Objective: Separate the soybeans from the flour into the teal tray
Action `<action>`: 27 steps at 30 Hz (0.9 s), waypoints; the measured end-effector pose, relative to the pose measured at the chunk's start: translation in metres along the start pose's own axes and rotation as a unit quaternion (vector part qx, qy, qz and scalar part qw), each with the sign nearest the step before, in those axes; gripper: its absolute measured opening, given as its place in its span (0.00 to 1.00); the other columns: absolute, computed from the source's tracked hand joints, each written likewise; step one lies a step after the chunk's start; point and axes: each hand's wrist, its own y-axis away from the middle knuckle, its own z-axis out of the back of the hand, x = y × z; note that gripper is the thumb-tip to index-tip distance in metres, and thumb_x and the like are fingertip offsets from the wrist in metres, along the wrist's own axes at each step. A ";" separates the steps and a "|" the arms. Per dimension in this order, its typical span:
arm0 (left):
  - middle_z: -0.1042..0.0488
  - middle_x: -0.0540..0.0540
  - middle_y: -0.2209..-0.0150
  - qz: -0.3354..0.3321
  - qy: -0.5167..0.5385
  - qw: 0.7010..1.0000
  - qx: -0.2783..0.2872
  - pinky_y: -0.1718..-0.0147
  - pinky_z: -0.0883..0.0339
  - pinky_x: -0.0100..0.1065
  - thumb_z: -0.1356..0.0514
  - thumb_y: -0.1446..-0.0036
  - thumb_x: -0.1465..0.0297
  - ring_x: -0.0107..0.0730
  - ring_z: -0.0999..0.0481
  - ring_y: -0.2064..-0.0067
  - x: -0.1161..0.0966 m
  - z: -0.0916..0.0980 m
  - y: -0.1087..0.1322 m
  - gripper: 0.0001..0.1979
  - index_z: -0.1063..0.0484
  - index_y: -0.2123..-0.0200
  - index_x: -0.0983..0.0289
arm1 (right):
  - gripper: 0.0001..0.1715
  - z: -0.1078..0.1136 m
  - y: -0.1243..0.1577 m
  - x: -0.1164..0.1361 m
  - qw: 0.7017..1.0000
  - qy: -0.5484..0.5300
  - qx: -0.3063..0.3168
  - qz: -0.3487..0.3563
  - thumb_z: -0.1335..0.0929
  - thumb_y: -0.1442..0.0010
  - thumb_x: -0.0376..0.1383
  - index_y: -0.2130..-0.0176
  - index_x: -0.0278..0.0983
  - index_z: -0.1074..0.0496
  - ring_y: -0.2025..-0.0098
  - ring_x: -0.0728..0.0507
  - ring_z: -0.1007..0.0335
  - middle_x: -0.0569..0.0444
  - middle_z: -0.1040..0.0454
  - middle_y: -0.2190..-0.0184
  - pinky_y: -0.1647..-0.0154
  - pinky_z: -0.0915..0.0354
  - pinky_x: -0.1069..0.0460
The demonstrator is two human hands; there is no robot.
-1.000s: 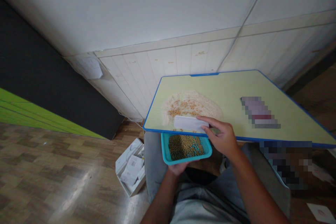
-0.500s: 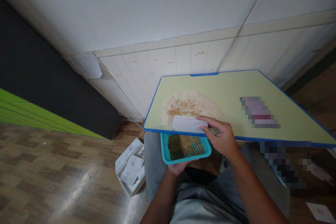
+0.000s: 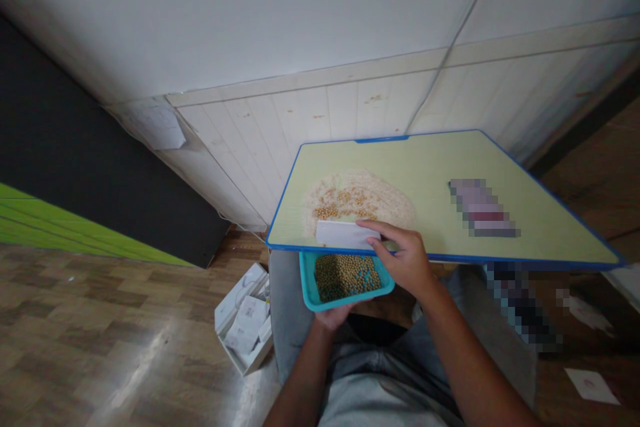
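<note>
My left hand (image 3: 334,317) supports a teal plastic basket (image 3: 310,300) from below, its fingers mostly hidden under the base. Round yellow-tan beans (image 3: 345,273) cover much of the basket's bottom, with patches of teal showing. The basket sits just under the near edge of a pale green table (image 3: 425,160). My right hand (image 3: 405,257) pinches the right end of a white card (image 3: 345,233), which is by the table's blue rim. Beyond the card, loose beans (image 3: 325,212) lie among a spread of pale, fine grains (image 3: 363,180).
A blurred-out flat object (image 3: 483,208) lies on the table's right part. On the floor at left, an open white box (image 3: 245,323) holds papers. The wall (image 3: 280,133) stands behind the table, and a black panel (image 3: 115,160) rises at left. Another white card (image 3: 593,385) is at lower right.
The whole view has shifted slightly, so everything appears a little further left. The white card has slid slightly left along the table edge at most. Both hands keep their holds.
</note>
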 end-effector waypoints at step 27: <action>0.52 0.55 0.19 0.029 0.045 0.997 0.051 0.30 0.66 0.80 0.65 0.27 0.45 0.63 0.60 0.19 0.001 0.025 -0.004 0.38 0.50 0.21 0.50 | 0.22 0.013 -0.003 -0.010 0.998 0.020 -0.018 -0.055 0.31 0.35 0.31 0.46 0.45 0.17 0.46 0.41 0.15 0.54 0.13 0.48 0.45 0.19 0.45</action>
